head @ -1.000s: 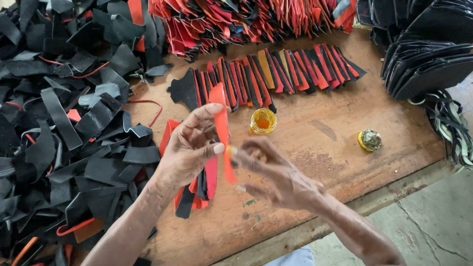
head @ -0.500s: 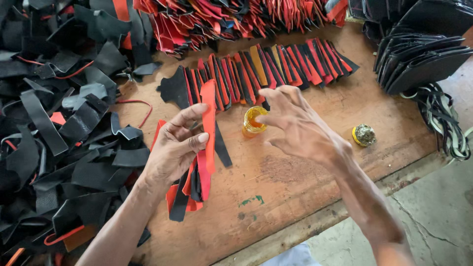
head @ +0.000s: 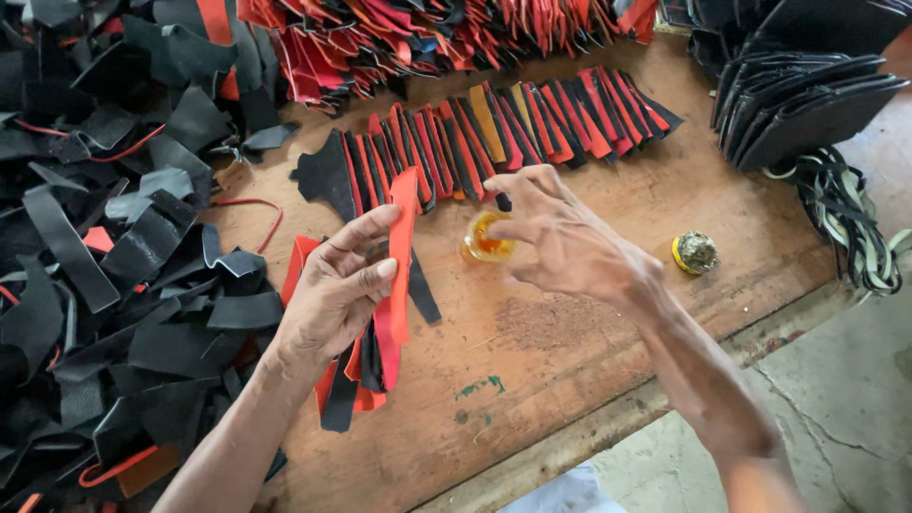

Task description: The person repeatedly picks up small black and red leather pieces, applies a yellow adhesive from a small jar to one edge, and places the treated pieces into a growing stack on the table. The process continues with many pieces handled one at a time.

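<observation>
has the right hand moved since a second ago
Yes. The right hand has gone up the board, from beside the red strip to over the small yellow cup.

Soft even daylight, faint shadows, sharp focus, slight wide-angle stretch at edges

We see a long red strip (head: 400, 256) held upright above the wooden board's front half, a small amber-filled pot (head: 486, 238) mid-board.

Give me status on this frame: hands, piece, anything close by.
Left hand grips red strip upright. Right hand empty, fingers spread over small glue jar. Jar lid lies apart on wooden table. Nothing between hand and jar.
</observation>
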